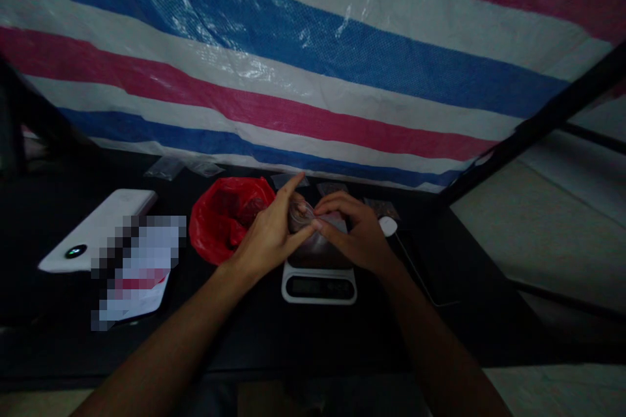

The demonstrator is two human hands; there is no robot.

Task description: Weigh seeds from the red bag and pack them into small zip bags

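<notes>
1. The left hand [268,238] and the right hand [357,234] meet in a narrow grip, their fingers closed around the bunched top of a clear plastic bag [300,216]. The left forefinger points up and away, toward the far side.
2. The bag hangs between the hands, directly over the kitchen scale [293,294]. Something dark fills its lower part, too dim to identify. I cannot tell whether the bag touches the scale's platform.
3. The scale sits on a black table [274,339], just past the near edge of the hands' reach, its display facing the person.
4. To the left of the hands lies an open red plastic bag [208,228] with dark red pieces inside.
5. Farther left lie a white power bank [98,231] and a sheet of paper [139,267], partly blurred out.
6. Just right of the right hand sits a small white computer mouse [388,226] with a thin cable running nearward.
7. Small clear bags [163,168] lie along the far edge of the table, below a striped tarp [293,65] of blue, white and red.
</notes>
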